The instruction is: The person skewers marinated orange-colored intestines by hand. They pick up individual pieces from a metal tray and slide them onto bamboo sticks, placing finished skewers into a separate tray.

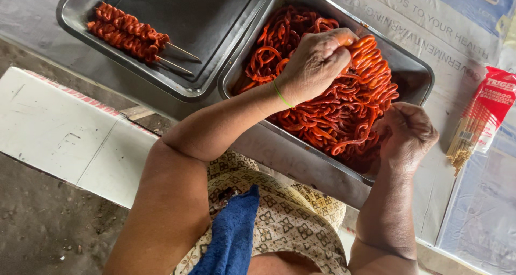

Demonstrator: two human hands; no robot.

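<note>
two filled skewers (129, 34) lie in the left tray (215, 81). the right tray (414, 71) is heaped with red strips (333, 114). left hand (317, 63) pinches a folded bunch; right hand (408, 132) is fisted near it, so most remains. skewer pack (481, 116) far right.

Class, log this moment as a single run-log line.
left hand: pinching orange-red strips | right hand: closed over strips in steel tray | two finished skewers in second tray
</note>
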